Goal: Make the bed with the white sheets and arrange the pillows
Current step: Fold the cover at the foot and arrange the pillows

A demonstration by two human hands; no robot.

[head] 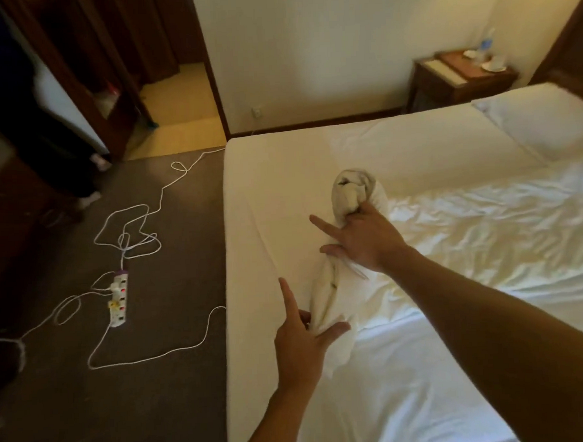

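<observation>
Bed (347, 145) under rumpled white sheet (484, 229), power strip (117, 300) on brown carpet (177, 393)

Before us, a white mattress (314, 153) carries a rumpled white sheet (484, 219) and, at its far corner, a pillow (546, 122).

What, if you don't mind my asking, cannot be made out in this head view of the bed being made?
- Head view: the pillow runs off the right edge, so its far end is unseen.
- Head view: things on the nightstand are too small and blurred to name.
- Head view: the left hand and right hand grip the bunched sheet, whose folds hide some curled fingers.
</observation>
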